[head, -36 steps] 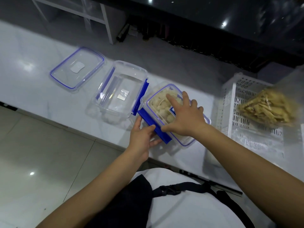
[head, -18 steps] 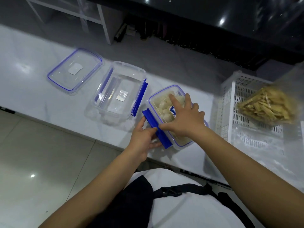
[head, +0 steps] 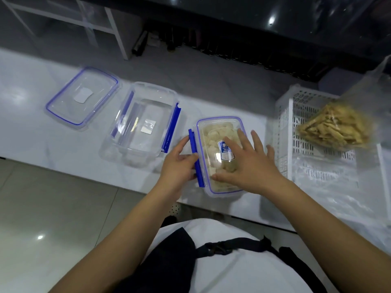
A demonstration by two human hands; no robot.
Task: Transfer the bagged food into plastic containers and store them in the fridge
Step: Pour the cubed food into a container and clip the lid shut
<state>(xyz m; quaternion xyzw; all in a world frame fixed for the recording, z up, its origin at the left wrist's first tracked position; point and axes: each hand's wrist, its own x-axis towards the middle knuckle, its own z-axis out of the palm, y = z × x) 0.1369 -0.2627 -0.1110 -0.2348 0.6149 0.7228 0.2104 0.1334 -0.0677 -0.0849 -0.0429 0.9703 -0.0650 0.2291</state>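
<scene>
- The filled container (head: 220,155) had turned square to the bench's near edge since earlier.
- The right hand (head: 249,163) stayed flat on its lid, fingers apart.
- The left hand (head: 177,163) still gripped the blue side clip (head: 195,157).

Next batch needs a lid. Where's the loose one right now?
In the head view, the loose lid lies flat at the far left of the white counter, just left of the empty container.

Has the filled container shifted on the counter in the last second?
Yes. The filled container has turned: earlier it lay skewed against the empty container, now its long sides run roughly parallel to it, with the counter edge as reference.
</scene>
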